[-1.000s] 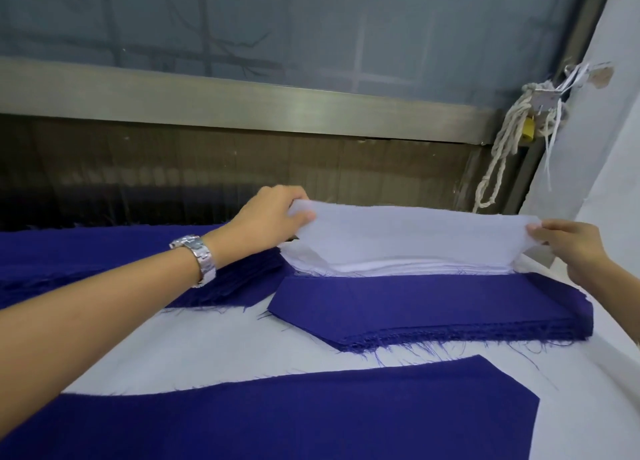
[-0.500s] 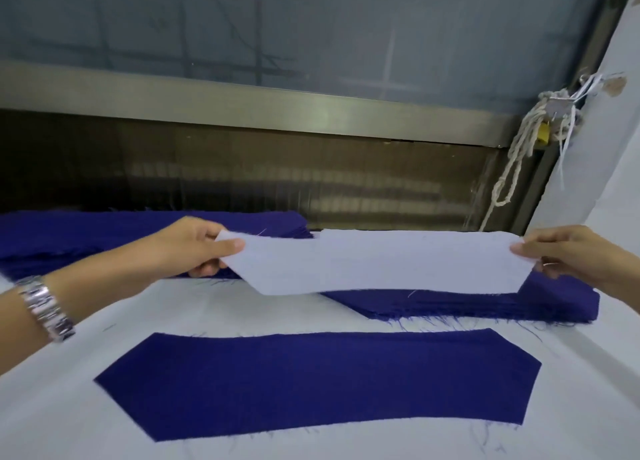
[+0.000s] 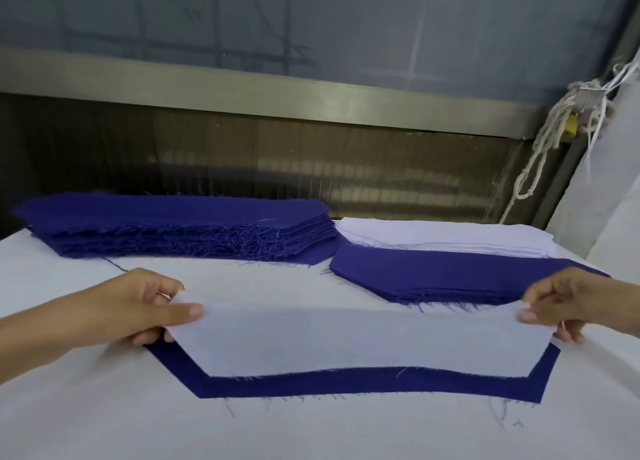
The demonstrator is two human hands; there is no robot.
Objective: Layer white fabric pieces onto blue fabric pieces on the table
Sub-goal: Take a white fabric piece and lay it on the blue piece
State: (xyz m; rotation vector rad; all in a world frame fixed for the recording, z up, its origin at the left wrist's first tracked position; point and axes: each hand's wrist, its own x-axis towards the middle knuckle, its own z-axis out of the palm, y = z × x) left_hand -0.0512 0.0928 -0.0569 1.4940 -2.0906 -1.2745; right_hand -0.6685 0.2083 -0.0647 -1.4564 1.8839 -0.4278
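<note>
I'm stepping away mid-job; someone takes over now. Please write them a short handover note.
Left hand pinches the left end of the white piece; right hand pinches the right end.
Done: white piece picked up, held over the single blue piece on the table.
Back left: big blue stack. Back right: white stack behind smaller blue stack.
Left: lower, align, release, repeat.

Markings check: nothing legible.
I can read no text, label, brand or number on the white fabric piece (image 3: 346,342) I hold, the blue fabric piece (image 3: 346,385) under it, or the blue stack (image 3: 180,231) and white stack (image 3: 433,238) behind. The small yellow object (image 3: 571,126) by the rope (image 3: 540,154) is too small to tell.
</note>
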